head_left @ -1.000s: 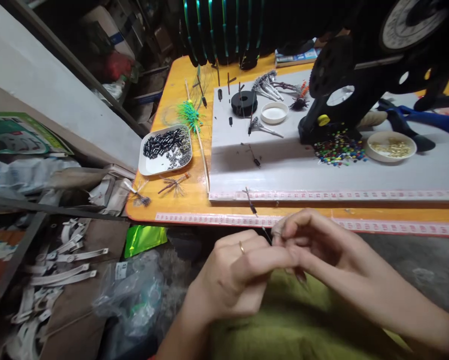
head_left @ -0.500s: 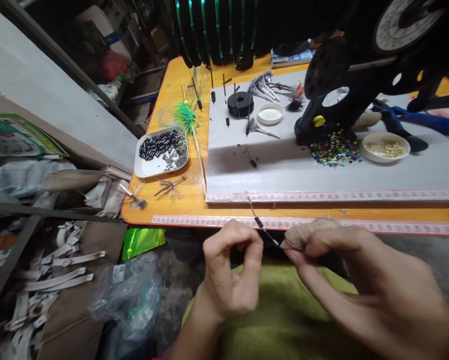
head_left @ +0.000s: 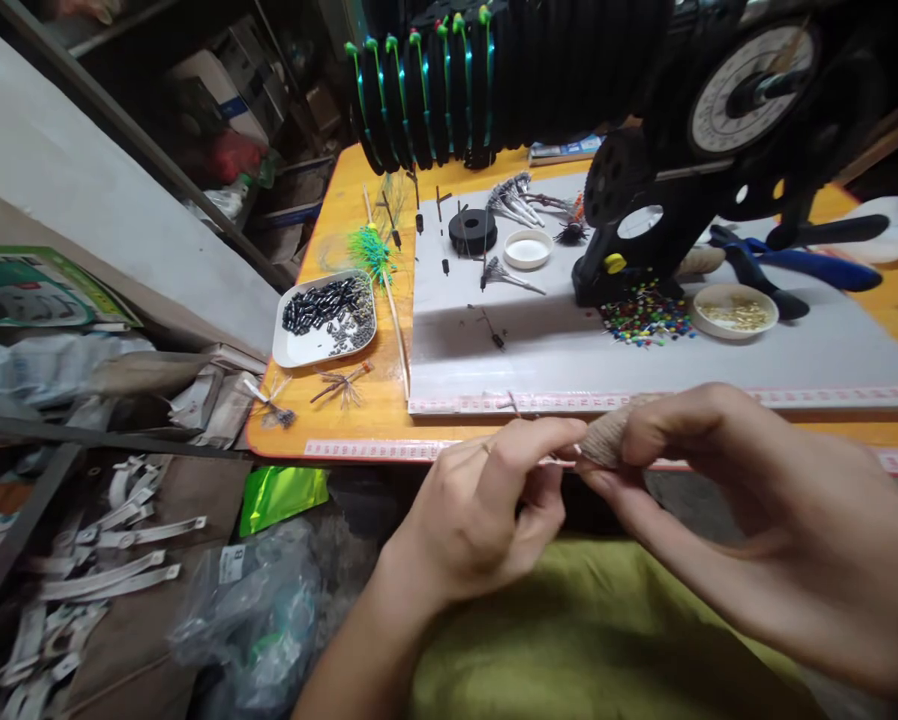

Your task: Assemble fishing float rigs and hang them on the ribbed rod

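Observation:
My left hand [head_left: 486,505] is closed, its thumb and forefinger on a thin line [head_left: 514,403] just in front of the table edge. My right hand [head_left: 734,510] pinches the other end of that line, its fingertips nearly touching the left ones. A beige wrap [head_left: 606,438] covers one finger of my right hand. Most of the line, with whatever is on it, is hidden behind the left fingers. Beyond the hands lies a white board [head_left: 569,365] with a measuring tape along its front edge.
A white tray [head_left: 291,345] of black tubes stands left. Colourful pins [head_left: 648,312] lie beside a dish [head_left: 734,330] of gold pieces. A black spool machine [head_left: 621,215] overhangs the board. Blue-handled pliers [head_left: 816,268] lie right. A black round spool [head_left: 473,231] sits on the board.
My left hand has moved right and up to my right fingertips, covering the black piece seen on the line before. The view has tilted slightly, showing more of the machine.

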Available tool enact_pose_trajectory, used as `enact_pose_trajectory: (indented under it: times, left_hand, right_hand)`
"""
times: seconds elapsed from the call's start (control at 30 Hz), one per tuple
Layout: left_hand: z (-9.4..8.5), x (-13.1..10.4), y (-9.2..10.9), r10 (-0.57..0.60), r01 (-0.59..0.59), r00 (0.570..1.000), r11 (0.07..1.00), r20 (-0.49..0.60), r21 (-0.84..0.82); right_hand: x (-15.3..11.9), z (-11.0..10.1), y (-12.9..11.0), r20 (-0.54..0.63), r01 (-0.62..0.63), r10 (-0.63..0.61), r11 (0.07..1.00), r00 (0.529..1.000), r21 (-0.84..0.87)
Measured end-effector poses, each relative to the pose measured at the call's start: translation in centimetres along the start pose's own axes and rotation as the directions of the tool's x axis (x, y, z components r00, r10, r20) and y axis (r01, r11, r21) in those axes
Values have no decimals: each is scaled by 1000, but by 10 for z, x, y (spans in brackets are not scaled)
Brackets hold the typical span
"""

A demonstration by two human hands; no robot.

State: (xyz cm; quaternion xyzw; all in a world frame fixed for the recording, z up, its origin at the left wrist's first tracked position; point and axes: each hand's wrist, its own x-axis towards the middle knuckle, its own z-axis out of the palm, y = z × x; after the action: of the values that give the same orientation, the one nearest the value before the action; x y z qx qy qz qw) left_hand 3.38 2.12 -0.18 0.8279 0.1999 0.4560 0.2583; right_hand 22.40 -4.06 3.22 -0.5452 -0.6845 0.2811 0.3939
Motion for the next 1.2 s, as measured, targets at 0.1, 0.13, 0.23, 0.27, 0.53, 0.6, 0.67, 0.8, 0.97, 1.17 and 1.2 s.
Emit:
enact_pose_trajectory:
  times: [0.1,0.13,0.23,0.27,0.53,0.6,0.67,0.8,0.97,1.17,1.2]
  left_hand:
    - [-2,2,1,-36,36,999,999,-4,31]
    - [-3,3,1,-1,1,1000,998,-5,65]
    - [-8,2,-1,130,-125,991,977,-19,172]
    - [-10,1,-1,144,-137,989,971,-25,196]
    - [-12,-2,10,-143,133,965,989,-219,-61]
    - [-13,-4,13,-232,202,946,968,-228,-149]
    - [-15,-6,14,-289,248,931,949,-222,-196]
    - [-18,-9,14,-302,265,927,947,-221,-183]
    - [-19,-9,12,-309,277,926,946,-218,-168]
    - [-21,-10,9,-361,342,915,931,-182,-127]
    - [-21,-10,9,-368,352,912,929,-181,-115]
  right_hand:
    - [8,-5,-2,54,115,-110,988,992,-101]
    - [11,-6,-3,56,136,-130,983,990,-124]
    - [18,-8,-4,71,169,-158,971,985,-172]
    - [20,-7,-4,79,162,-151,973,985,-166]
    - [22,14,-9,-128,15,41,913,991,408]
    - [21,14,-4,-172,113,-65,952,983,286]
    - [23,10,5,-66,238,-234,969,970,70]
    - [26,3,15,162,350,-327,927,931,-137]
    - [23,8,2,76,231,-222,960,972,-160]
    - [20,5,6,78,306,-296,930,952,-203]
    - [20,5,9,112,369,-351,898,929,-239]
